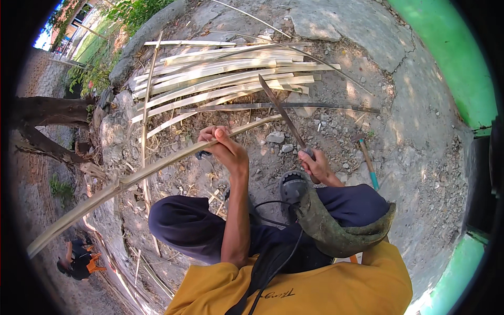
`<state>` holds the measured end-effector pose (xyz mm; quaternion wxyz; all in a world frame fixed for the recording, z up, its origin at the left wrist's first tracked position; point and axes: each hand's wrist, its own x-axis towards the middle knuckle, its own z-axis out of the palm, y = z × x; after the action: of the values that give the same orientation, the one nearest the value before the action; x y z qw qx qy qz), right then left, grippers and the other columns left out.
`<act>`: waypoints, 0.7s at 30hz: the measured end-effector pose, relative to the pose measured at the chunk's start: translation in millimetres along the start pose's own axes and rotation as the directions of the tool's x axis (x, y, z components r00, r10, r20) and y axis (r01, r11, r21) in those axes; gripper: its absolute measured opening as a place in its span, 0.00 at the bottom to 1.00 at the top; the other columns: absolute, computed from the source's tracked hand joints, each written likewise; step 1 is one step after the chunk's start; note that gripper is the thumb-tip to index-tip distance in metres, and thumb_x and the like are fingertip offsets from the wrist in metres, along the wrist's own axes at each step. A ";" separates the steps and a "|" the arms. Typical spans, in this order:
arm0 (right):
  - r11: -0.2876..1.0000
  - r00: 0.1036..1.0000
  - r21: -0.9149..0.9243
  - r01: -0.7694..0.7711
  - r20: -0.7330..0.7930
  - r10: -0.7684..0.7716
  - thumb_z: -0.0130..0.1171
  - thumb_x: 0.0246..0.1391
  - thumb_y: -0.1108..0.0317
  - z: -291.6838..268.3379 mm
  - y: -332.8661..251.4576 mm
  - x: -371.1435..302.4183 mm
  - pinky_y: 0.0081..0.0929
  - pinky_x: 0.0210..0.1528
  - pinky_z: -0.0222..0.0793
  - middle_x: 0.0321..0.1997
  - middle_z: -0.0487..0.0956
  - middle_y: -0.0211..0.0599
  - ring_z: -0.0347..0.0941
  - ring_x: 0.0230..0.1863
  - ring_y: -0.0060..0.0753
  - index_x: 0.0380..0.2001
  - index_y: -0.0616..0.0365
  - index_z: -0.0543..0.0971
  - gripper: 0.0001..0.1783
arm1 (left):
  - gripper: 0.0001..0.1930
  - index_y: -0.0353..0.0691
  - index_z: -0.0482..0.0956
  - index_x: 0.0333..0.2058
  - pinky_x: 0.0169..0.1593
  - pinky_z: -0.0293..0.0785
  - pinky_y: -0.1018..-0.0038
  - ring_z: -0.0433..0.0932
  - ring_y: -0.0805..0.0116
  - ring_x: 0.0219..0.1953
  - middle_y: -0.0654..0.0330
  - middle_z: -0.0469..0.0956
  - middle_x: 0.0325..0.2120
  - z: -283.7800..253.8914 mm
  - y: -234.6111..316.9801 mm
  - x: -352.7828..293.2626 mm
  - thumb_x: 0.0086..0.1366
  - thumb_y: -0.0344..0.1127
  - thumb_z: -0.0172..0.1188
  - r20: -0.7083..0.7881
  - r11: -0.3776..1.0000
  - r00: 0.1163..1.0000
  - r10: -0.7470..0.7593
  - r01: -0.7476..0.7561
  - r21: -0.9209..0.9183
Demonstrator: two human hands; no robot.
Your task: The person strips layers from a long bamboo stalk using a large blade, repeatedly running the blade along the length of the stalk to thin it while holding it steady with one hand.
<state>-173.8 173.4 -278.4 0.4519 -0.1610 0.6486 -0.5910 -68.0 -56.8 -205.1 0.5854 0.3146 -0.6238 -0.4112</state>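
Note:
A long pale bamboo strip (pixel 118 185) slants from the lower left up to the middle, a node showing along it. My left hand (pixel 229 152) is closed round it near its far end, the thumb lying along the top. My right hand (pixel 317 167) grips the handle of a long dark-bladed machete (pixel 283 113). The blade points up and to the left and crosses by the strip's far end; whether the two touch I cannot tell. A grey-green pad or sheet (pixel 336 226) lies over my right thigh.
Many split bamboo strips (pixel 210 81) are laid out on the ground ahead, with a dark strip (pixel 236 107) nearest. A hammer (pixel 367 163) lies among rubble at right. Tree trunks (pixel 52 113) stand at left; a person (pixel 79 260) sits on an orange chair. A green wall (pixel 451 58) edges the right.

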 end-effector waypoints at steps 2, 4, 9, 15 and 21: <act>0.999 0.998 -0.048 0.021 0.057 -0.019 0.58 0.63 0.45 2.5 5.6 1.7 0.23 0.20 0.58 0.16 0.68 0.24 0.63 0.15 0.16 0.24 0.56 0.71 0.26 | 0.22 0.38 0.56 0.33 0.41 0.64 0.70 0.60 0.70 0.35 0.60 0.58 0.33 -10.9 7.1 -14.9 0.77 0.51 0.45 0.053 0.986 0.998 0.041 -0.049 0.157; 0.999 0.997 -0.036 0.006 0.075 -0.003 0.58 0.63 0.45 1.9 7.0 1.1 0.23 0.20 0.58 0.16 0.68 0.24 0.63 0.15 0.16 0.22 0.56 0.71 0.27 | 0.22 0.37 0.54 0.32 0.42 0.62 0.71 0.60 0.69 0.36 0.60 0.56 0.34 -17.3 11.9 -27.2 0.77 0.49 0.46 0.163 0.926 0.983 0.087 -0.140 0.350; 0.997 0.988 -0.052 -0.056 0.140 0.063 0.60 0.62 0.46 19.4 9.5 6.2 0.26 0.23 0.60 0.18 0.70 0.27 0.64 0.18 0.19 0.22 0.58 0.72 0.26 | 0.19 0.38 0.52 0.33 0.44 0.63 0.70 0.60 0.68 0.38 0.58 0.56 0.36 -14.0 7.7 -48.3 0.77 0.43 0.48 0.145 0.985 0.989 -0.001 -0.024 0.171; 0.887 0.972 -0.404 0.226 0.161 -0.174 0.68 0.51 0.57 30.3 -0.8 14.8 0.34 0.33 0.67 0.23 0.77 0.41 0.69 0.25 0.29 0.32 0.65 0.78 0.20 | 0.15 0.43 0.50 0.38 0.50 0.66 0.72 0.62 0.72 0.40 0.60 0.57 0.39 -17.0 -1.3 -66.7 0.76 0.36 0.50 0.114 0.999 0.993 -0.003 0.008 -0.043; 0.832 0.945 -0.463 0.308 0.251 -0.210 0.65 0.47 0.63 38.9 -2.0 32.1 0.37 0.33 0.70 0.23 0.78 0.48 0.75 0.25 0.40 0.35 0.62 0.79 0.15 | 0.20 0.45 0.49 0.38 0.47 0.68 0.71 0.65 0.72 0.37 0.59 0.63 0.35 -34.0 -8.8 -70.6 0.74 0.41 0.55 0.106 0.989 0.992 -0.074 0.059 0.133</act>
<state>-161.6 124.9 -285.1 0.3704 -0.4136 0.7042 -0.4425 -26.9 -4.1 -247.0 0.5142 0.3495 -0.6698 -0.4059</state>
